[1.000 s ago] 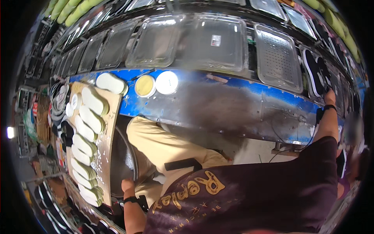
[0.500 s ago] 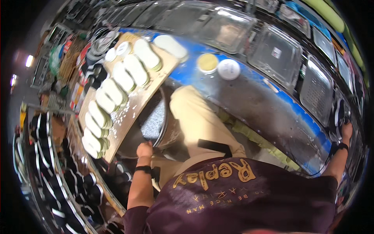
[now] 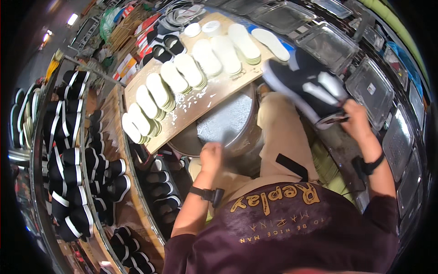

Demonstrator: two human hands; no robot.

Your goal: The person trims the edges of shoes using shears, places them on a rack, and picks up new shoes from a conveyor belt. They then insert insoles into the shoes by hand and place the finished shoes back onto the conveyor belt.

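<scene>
My right hand [image 3: 357,121] is closed on a black sneaker [image 3: 306,84] with a white sole edge and white stripes. Motion smears it, and I cannot tell whether a second shoe hangs with it. The sneaker is held in front of the blue-edged bench, right of the board. My left hand [image 3: 211,157] is curled into a fist by the rim of a large round tub [image 3: 250,130]; what its fingers hold, if anything, is hidden. White bits fill part of the tub. Several piles of white insoles [image 3: 157,90] stand in a row on a wooden board [image 3: 182,121].
On my left, racks [image 3: 121,196] carry many black shoes with white soles. Clear plastic-looking trays [image 3: 372,89] line the right side. White lids [image 3: 192,30] and a pair of black shoes [image 3: 173,44] sit at the board's far edge.
My right hand has come in from the far right, bringing the black sneaker toward the board. The view has turned, and my left hand stays close to the tub.
</scene>
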